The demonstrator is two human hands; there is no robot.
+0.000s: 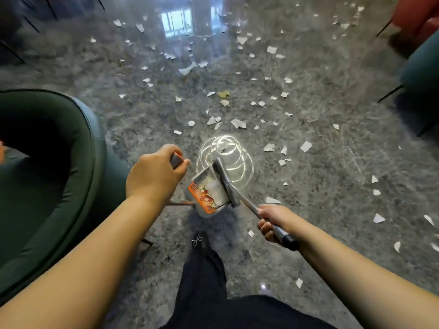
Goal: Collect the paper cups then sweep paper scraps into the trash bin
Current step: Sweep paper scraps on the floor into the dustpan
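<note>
My left hand is closed around the grey and orange dustpan handle. Below it on the floor stands the grey dustpan with an orange comb edge; white paper scraps lie inside it. My right hand grips the metal broom handle. The grey broom head rests against the dustpan's right edge. Several white paper scraps are scattered over the polished grey stone floor ahead and to the right. No paper cup or trash bin is in sight.
A dark green armchair stands close on my left. Another dark green seat and a red one are at the right and far right. My dark-trousered leg and shoe are just behind the dustpan. A ceiling light reflects on the floor.
</note>
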